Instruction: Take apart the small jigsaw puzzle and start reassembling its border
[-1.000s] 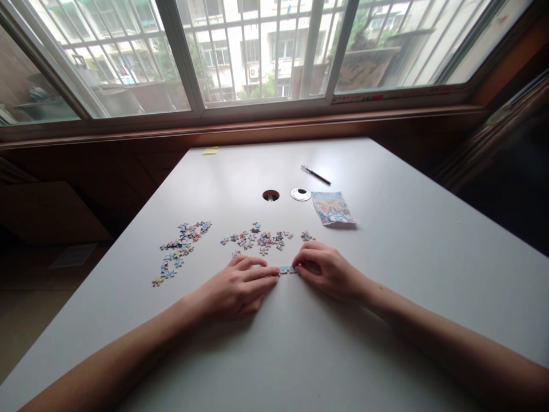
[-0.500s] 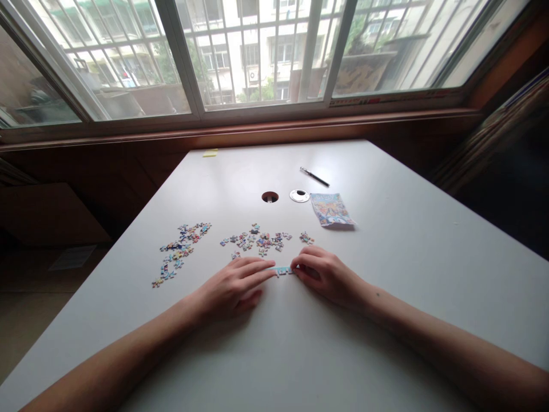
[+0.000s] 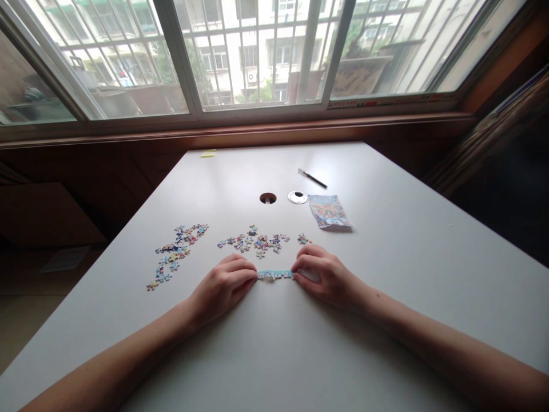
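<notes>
A short strip of joined light-blue puzzle pieces [image 3: 275,274] lies on the white table [image 3: 386,257] between my hands. My left hand [image 3: 223,286] has its fingers curled, with the fingertips pressed on the strip's left end. At the right end, my right hand [image 3: 323,273] pinches the strip with bent fingers. Just beyond the strip lies a loose scatter of small colourful puzzle pieces [image 3: 254,242]. A second scatter of puzzle pieces [image 3: 175,252] lies further left.
A printed puzzle bag [image 3: 327,210] lies right of a round cable hole [image 3: 267,198] and its white cap [image 3: 297,197]. A black pen [image 3: 313,178] and a yellow note [image 3: 208,153] lie near the far edge. A large window fills the wall behind.
My left hand has drawn back to the left and curled its fingers, so more of the blue strip shows. The right hand has stayed at the strip's right end.
</notes>
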A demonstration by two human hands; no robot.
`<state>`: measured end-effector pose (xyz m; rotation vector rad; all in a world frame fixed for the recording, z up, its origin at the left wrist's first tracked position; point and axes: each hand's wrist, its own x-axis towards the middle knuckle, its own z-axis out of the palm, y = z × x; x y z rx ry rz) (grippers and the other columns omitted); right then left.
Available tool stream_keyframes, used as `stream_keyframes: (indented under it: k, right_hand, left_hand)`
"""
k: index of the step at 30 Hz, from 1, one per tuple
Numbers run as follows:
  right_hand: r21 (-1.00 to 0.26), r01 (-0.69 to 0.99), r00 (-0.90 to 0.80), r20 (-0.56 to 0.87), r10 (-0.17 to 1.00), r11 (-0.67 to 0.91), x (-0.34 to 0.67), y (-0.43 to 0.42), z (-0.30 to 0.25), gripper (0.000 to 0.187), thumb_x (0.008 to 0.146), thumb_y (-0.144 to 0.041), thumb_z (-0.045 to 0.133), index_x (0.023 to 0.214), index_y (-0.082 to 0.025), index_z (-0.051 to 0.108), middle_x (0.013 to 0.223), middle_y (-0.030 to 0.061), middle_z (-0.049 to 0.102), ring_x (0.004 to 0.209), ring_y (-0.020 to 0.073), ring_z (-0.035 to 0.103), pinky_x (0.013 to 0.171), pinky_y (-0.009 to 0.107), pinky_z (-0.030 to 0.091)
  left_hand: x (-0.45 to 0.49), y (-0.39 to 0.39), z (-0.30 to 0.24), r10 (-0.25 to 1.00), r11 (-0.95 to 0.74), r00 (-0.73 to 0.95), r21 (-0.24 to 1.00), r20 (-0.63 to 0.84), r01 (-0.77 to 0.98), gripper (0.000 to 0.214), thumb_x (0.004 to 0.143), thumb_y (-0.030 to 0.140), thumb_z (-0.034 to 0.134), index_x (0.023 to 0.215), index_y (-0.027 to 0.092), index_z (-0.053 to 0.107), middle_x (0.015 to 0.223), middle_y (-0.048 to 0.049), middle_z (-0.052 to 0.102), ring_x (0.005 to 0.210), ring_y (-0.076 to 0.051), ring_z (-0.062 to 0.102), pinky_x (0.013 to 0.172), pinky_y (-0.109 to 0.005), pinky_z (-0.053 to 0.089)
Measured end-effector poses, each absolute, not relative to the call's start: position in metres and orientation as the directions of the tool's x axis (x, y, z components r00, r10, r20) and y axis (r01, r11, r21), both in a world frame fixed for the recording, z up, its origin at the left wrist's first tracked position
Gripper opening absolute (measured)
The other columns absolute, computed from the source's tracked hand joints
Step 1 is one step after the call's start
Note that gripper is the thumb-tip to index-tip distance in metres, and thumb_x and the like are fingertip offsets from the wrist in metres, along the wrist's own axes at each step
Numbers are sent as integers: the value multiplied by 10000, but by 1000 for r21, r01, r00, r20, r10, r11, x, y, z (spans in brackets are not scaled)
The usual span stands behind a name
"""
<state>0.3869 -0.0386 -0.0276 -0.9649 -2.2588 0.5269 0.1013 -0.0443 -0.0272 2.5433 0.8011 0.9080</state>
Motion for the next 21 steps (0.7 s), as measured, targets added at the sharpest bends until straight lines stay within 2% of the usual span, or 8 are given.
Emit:
stream_keyframes:
  k: [7, 12, 15, 18, 21]
  right_hand:
    - [-546, 513, -574, 355, 738, 662, 387, -38, -28, 83, 865, -137, 593, 921, -182, 633, 953, 79, 584, 887, 199, 557, 800, 351, 496]
    - [-531, 513, -576, 369, 730, 674, 389, -38, -29, 118, 870, -133, 584, 971, -179, 622, 971, 88, 583, 898, 206, 559, 809, 361, 506]
    - [-501, 468, -601, 424, 678, 728, 387, -38, -29, 185, 891, -141, 576, 1067, -178, 619, 1011, 100, 580, 937, 211, 563, 836, 365, 511]
    - [-457, 445, -634, 447, 631, 770, 380, -37, -29, 197, 932, -178, 564, 1118, -186, 629, 1014, 98, 574, 928, 202, 562, 824, 354, 512]
    - [-441, 458, -632, 449, 632, 772, 373, -38, -30, 181, 955, -195, 554, 1103, -204, 658, 994, 87, 570, 904, 189, 559, 799, 336, 508]
  left_hand:
    - [103, -45, -24, 612, -782, 656, 462, 442, 418, 201, 951, 90, 512, 1064, 168, 660, 1043, -109, 666, 983, -199, 591, 855, -350, 533]
    - [101, -46, -24, 511, -856, 710, 359, 485, 371, 316, 908, 67, 537, 1184, 190, 629, 1141, -114, 660, 1061, -219, 589, 928, -404, 523]
    - [101, -46, -26, 467, -884, 728, 297, 501, 362, 332, 892, 77, 570, 1193, 201, 632, 1185, -107, 671, 1092, -231, 588, 948, -427, 519]
    - [104, -45, -26, 511, -860, 694, 315, 508, 402, 300, 893, 81, 579, 1163, 194, 645, 1171, -105, 681, 1067, -222, 599, 923, -410, 536]
    - [107, -43, -24, 546, -838, 661, 361, 515, 410, 284, 879, 82, 596, 1136, 187, 658, 1120, -102, 691, 1021, -210, 610, 890, -383, 551]
